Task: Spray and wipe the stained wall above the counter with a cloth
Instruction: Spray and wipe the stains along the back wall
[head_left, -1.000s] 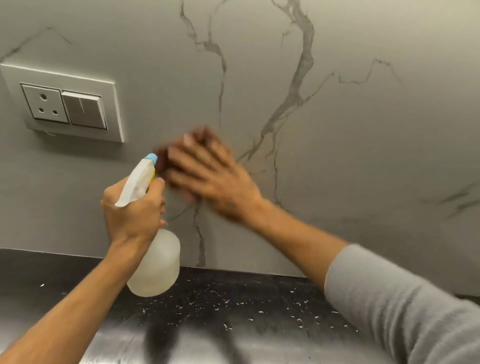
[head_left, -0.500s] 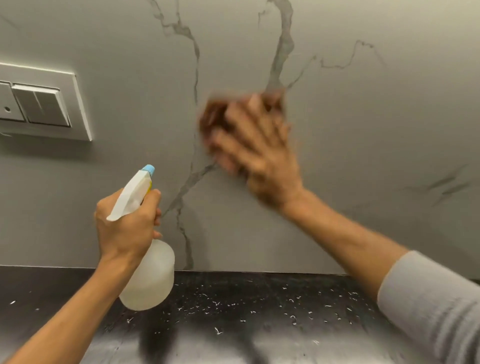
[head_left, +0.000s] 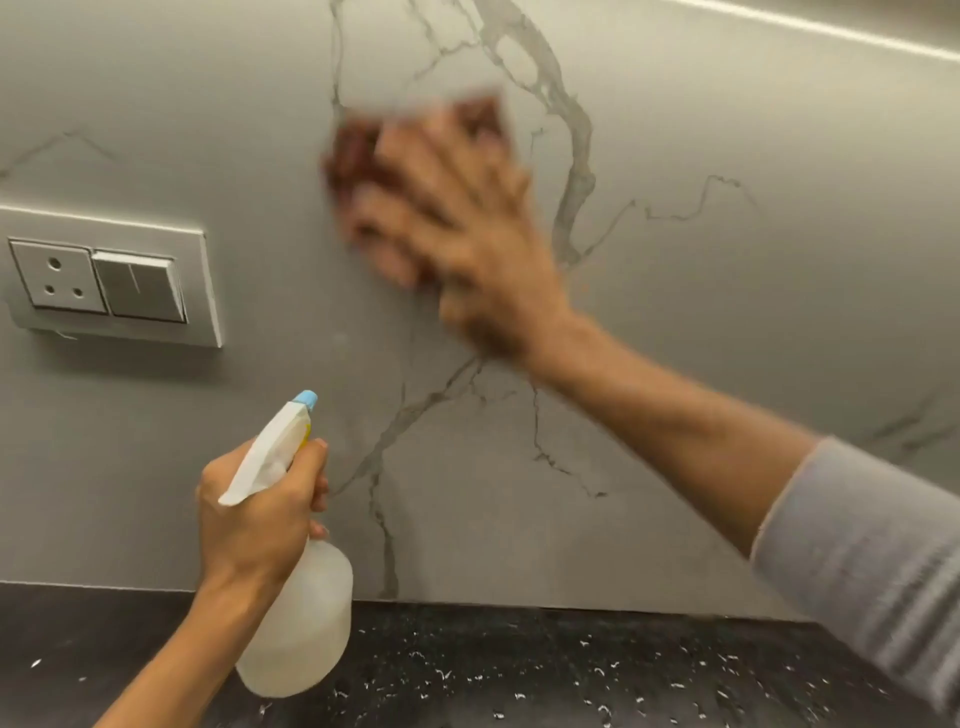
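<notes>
A grey marble-veined wall (head_left: 727, 322) rises behind the black counter (head_left: 519, 670). My right hand (head_left: 467, 228), blurred by motion, presses a reddish-brown cloth (head_left: 358, 156) flat against the wall, high up near the pale veins. Most of the cloth is hidden under my fingers. My left hand (head_left: 254, 514) grips the neck of a translucent white spray bottle (head_left: 306, 623) with a blue nozzle tip, held just above the counter and aimed at the wall.
A grey socket and switch plate (head_left: 111, 275) is set in the wall at the left. The black counter is speckled with small white flecks. A bright light strip (head_left: 831, 26) runs along the top right.
My right hand has swept the cloth from low beside the bottle up and across the wall to a higher spot. The view has shifted. My left hand has stayed on the bottle.
</notes>
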